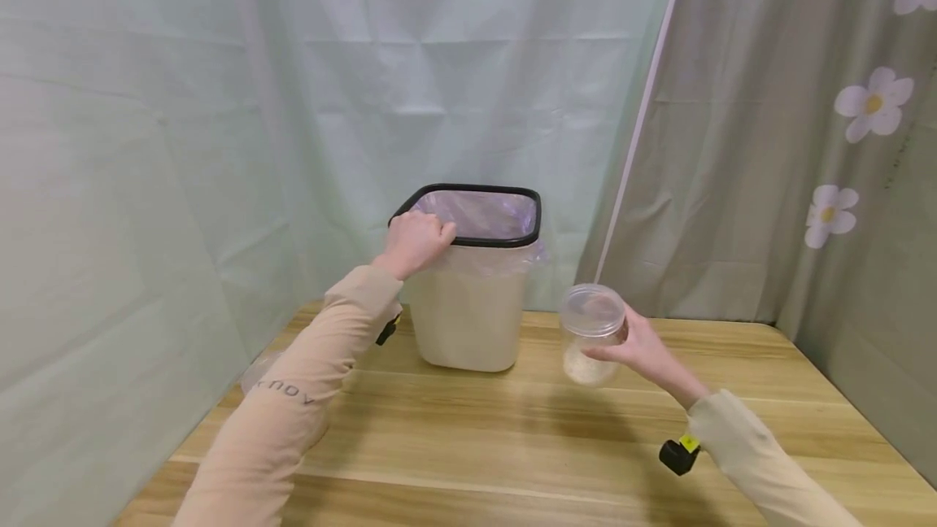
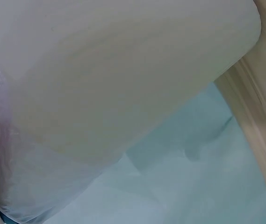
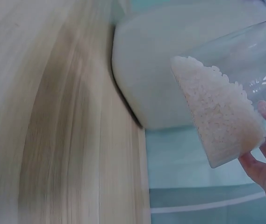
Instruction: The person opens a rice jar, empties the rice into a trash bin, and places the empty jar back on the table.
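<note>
So the left hand is up around the middle of the frame, closed over the near left corner of the black rim on a trash bin. Fingertips are hidden, so can't tell exactly how tight that grip is. The bin stands upright on the wooden table, dead centre, with a thin purplish bag lining it and hanging over the outside. In the left wrist view the bin's pale side fills most of the shot, bag bunched up along the left edge.

The right hand has a clear jar, right of centre in the frame. Thumb and fingers are spread wide around it, only as closed as the jar's width lets them be. There's white rice in the bottom, piled on a slant in the right wrist view, and the jar's off the table, near the bin but not touching it.

Something see-through pokes out behind the left sleeve, lower left; can't tell what. Pale curtain across the back, grey one with white flowers on the right.
</note>
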The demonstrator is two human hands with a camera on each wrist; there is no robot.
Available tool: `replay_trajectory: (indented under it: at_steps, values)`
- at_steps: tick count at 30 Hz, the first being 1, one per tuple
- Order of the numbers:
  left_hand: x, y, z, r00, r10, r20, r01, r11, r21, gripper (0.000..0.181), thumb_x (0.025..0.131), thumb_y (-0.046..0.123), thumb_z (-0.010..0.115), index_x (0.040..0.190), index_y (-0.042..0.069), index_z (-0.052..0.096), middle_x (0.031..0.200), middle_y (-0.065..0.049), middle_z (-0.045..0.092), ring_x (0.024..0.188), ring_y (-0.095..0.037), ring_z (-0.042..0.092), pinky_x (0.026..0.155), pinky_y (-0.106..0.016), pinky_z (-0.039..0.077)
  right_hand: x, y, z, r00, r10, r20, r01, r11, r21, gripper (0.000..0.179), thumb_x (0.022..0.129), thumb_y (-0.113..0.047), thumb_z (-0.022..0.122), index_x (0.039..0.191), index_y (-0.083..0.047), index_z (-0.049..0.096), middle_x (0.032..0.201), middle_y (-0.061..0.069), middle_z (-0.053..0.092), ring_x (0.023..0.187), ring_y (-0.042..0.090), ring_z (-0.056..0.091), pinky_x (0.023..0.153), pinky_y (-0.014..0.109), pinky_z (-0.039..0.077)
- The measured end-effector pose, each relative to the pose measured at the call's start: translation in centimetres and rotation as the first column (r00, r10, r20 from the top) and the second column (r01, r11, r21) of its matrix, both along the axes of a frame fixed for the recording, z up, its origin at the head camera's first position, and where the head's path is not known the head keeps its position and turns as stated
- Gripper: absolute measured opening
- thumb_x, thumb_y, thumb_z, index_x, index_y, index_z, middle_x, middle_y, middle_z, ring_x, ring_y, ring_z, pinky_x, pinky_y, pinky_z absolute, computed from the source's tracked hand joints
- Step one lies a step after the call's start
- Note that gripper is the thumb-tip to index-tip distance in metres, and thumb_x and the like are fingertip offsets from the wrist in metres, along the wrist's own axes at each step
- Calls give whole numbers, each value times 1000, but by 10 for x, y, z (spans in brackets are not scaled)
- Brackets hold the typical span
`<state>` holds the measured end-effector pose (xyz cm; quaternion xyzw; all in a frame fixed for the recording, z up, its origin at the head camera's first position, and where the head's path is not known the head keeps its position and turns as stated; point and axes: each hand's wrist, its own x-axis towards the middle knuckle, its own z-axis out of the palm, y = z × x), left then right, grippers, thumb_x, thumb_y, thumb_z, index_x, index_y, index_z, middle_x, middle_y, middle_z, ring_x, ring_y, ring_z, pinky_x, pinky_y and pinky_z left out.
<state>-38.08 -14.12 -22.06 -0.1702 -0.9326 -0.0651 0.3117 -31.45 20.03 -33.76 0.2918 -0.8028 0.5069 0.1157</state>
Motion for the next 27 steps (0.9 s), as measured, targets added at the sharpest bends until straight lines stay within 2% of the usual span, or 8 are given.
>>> replay_trajectory:
  at_steps: [4, 10, 13, 21, 27]
  values:
    - [0, 12, 1, 1000, 0, 9, 0, 1000, -14, 41, 83, 25, 32, 44, 13, 35, 49, -4, 42, 52, -23, 46, 48, -41, 39, 0, -5, -1, 1000, 17, 2, -17, 1000, 12, 75, 65, -4, 79, 129, 0, 40, 111, 15, 54, 98, 26, 52, 81, 38, 41]
    - [-1, 30, 1, 1000, -15, 4, 15, 999, -40, 42, 85, 24, 34, 45, 13, 35, 50, -4, 43, 51, -22, 47, 48, -40, 40, 21, -19, 16, 1000, 26, -13, -25, 999, 47, 71, 65, 1, 77, 124, 9, 40, 106, 22, 55, 93, 30, 53, 78, 38, 43]
    - [-1, 36, 1, 1000, -21, 3, 21, 999, -48, 42, 86, 24, 34, 45, 13, 36, 50, -5, 44, 51, -23, 48, 47, -40, 40, 25, -22, 17, 999, 44, -16, -44, 998, 50, 71, 64, 1, 77, 124, 10, 40, 106, 25, 54, 93, 29, 53, 78, 36, 43]
    - [0, 51, -1, 1000, -3, 19, 4, 998, -55, 44, 87, 26, 31, 46, 13, 39, 51, -4, 47, 51, -25, 48, 47, -39, 39, 6, -19, -5, 994, 94, -46, -94, 996, 8, 72, 64, -3, 79, 125, 4, 42, 106, 17, 56, 94, 26, 54, 80, 33, 43]
    - [1, 63, 0, 999, -4, 31, 6, 998, -65, 45, 88, 25, 31, 45, 14, 36, 48, -4, 44, 50, -24, 48, 47, -37, 39, 5, -23, -8, 995, 88, -40, -88, 996, -2, 72, 62, -7, 81, 124, 1, 44, 104, 11, 57, 93, 22, 55, 79, 34, 43]
